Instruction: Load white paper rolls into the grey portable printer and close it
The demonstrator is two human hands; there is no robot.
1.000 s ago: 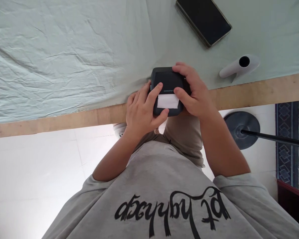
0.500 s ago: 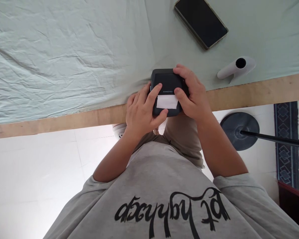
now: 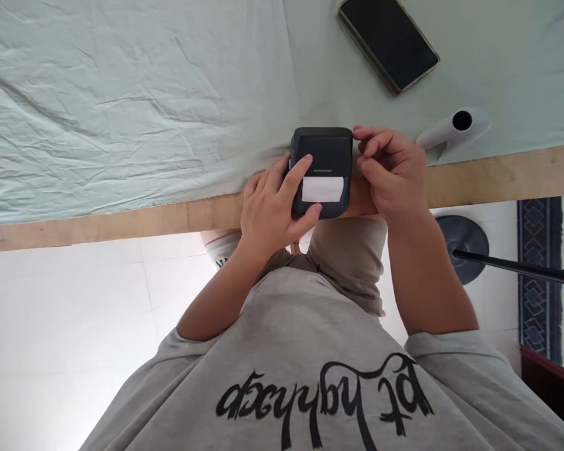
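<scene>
A small black label printer with rounded corners lies at the table's front edge. A white strip of paper shows at its slot. My left hand grips the printer from the left, with the forefinger on its top face and the thumb by the strip's lower edge. The other fingers are partly hidden along the printer's left side. Just right of the printer is my right hand, apart from it or barely at its corner. Its fingers are half curled, with a gap between forefinger and thumb, and nothing shows in them.
A dark phone lies on the pale green cloth at the back right. Beyond my right hand stands a white, hollow-ended object. The wooden table edge runs in front of me. A round black stand base is on the floor.
My right hand has let go of the printer's right side and moved right, its fingers curling. The left hand keeps its grip. The whole view has shifted slightly.
</scene>
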